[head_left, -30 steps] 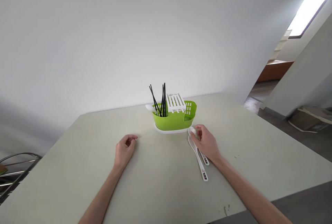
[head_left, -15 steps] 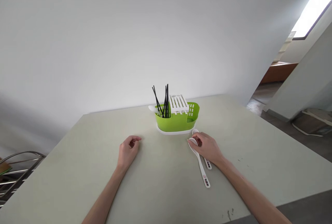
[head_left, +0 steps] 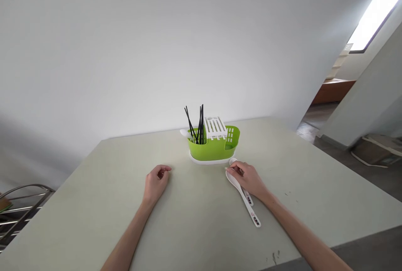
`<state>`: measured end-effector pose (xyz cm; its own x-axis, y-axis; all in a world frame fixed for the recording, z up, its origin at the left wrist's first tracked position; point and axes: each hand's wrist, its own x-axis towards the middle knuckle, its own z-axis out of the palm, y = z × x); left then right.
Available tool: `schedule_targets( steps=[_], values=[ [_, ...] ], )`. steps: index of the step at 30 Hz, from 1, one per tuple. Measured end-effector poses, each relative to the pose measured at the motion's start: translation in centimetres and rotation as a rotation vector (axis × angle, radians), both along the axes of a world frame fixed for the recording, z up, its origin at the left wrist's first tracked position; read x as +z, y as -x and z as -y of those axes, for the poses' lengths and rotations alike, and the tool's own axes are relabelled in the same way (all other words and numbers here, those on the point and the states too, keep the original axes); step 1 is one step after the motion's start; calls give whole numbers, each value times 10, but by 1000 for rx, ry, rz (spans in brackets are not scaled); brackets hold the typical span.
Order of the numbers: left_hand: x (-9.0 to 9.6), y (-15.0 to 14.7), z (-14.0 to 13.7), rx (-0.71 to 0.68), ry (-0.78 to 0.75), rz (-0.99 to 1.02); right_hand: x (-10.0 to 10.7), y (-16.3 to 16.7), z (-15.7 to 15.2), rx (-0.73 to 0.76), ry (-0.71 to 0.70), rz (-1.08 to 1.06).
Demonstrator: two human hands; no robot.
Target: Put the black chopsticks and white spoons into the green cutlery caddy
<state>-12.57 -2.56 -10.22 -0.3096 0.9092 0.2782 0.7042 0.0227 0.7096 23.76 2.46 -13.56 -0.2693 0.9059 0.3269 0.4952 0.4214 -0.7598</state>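
My right hand (head_left: 247,177) bends over two white spoons on the table, thumb and fingers closed on the bowl end of the nearer spoon (head_left: 248,206). The other spoon (head_left: 249,198) lies partly hidden beneath that hand, with its bowl tip and handle end showing. My left hand (head_left: 156,182) rests on the tabletop, fingers curled in towards the thumb and nothing in them. Behind the hands stands a green cutlery holder (head_left: 210,153) on a white base. Several black chopsticks (head_left: 201,124) and a white spoon (head_left: 186,133) lean in its left compartment.
A white slotted rack (head_left: 215,127) with small hooks sits across the holder's middle. The pale table (head_left: 188,220) meets a white wall (head_left: 157,53) at the back. A metal rack (head_left: 28,204) stands beyond the table's left edge.
The nearer spoon has turned, its handle end swinging right and its bowl shifting slightly left, with my right hand at it. My left hand stays in place. The view has tipped slightly.
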Motion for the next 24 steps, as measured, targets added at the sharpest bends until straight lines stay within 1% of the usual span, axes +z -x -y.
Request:
schedule_targets(
  steps=[4,7,10,14,16,19,21,24],
  values=[
    [-1,0,1,-3,-9,13,8,-6,7,-66,43,-134],
    [-1,-1,2,-18,-19,22,23,-14,16,-122,36,-167],
    [-2,0,1,-44,-31,30,49,-22,25,-151,-6,-131],
    [1,-3,4,-95,-56,48,93,-19,27,-195,-86,-82],
    [3,-12,9,-162,-51,83,112,-10,26,-205,-136,-71],
    [6,-37,22,-335,8,228,130,13,24,-188,-190,-34],
    [8,-56,32,-448,56,365,136,31,24,-162,-233,18],
    [9,-79,43,-620,148,603,137,56,26,-138,-331,187]
  ],
)
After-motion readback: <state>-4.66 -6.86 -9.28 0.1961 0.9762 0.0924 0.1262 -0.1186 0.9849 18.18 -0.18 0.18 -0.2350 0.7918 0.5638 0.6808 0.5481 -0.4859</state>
